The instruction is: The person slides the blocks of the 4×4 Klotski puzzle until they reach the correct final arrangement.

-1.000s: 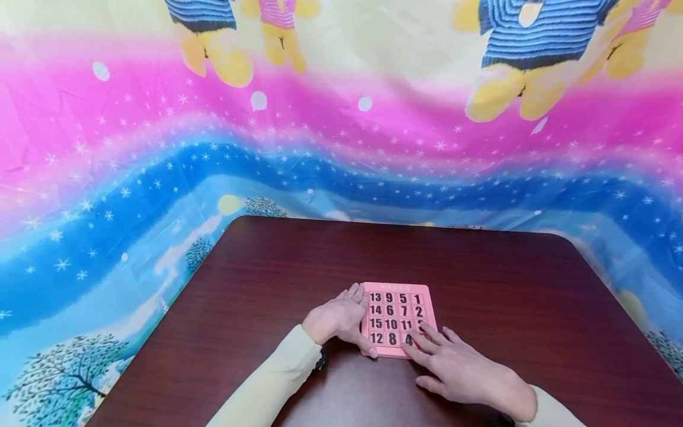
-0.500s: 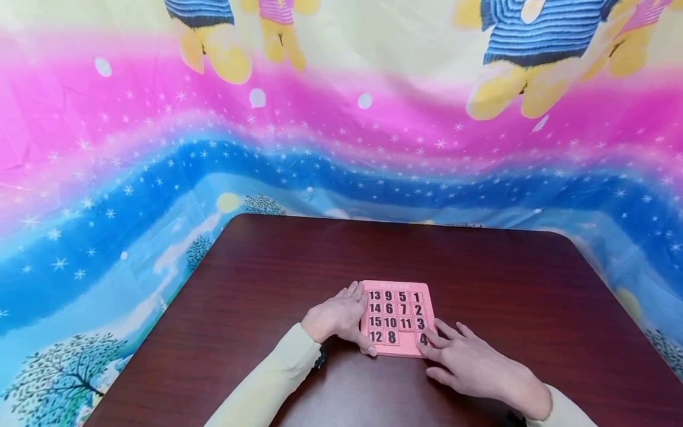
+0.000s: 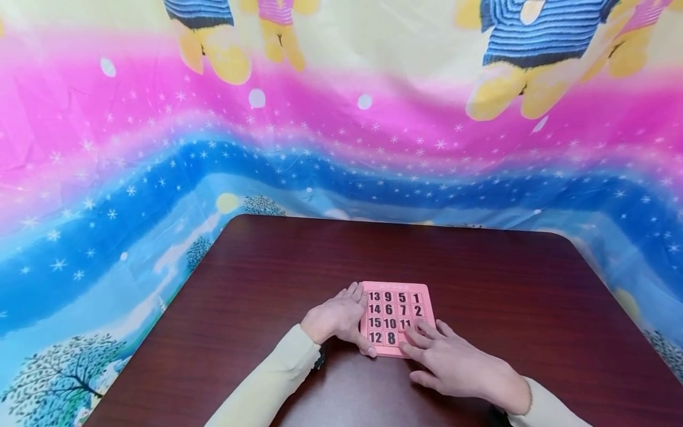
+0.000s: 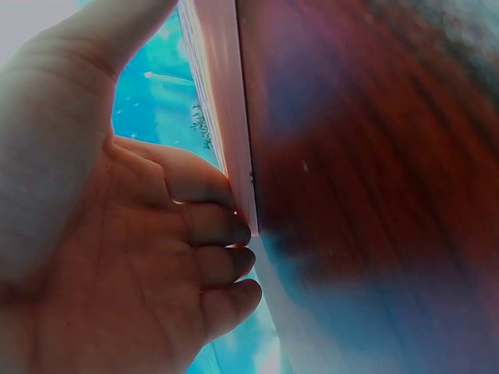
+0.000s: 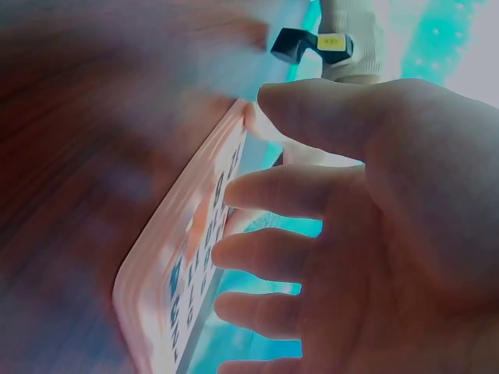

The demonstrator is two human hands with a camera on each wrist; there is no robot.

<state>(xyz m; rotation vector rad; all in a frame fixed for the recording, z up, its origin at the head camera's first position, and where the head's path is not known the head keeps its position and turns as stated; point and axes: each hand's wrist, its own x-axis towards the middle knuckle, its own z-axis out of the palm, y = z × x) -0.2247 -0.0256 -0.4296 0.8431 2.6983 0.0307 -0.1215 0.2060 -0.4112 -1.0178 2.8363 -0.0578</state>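
Note:
A pink sliding number puzzle lies flat on the table, its black-numbered tiles in rows. My left hand lies against its left side, thumb at the near left corner. In the left wrist view the fingertips meet the puzzle's side edge. My right hand reaches over the lower right of the puzzle, fingers spread and fingertips on the bottom rows. Those fingers cover the tiles marked 3 and 4. The 8 tile shows just left of the fingertips. The right wrist view has the puzzle's rounded border beside the extended fingers.
The dark wooden table extends behind and to both sides of the puzzle. A colourful printed cloth hangs along its back and sides. A black device with a yellow label sits at the left wrist.
The 4 tile slid from the third column to the right corner, leaving a gap beside 8. My right hand moved right with it, then back left over that gap. The left hand stayed.

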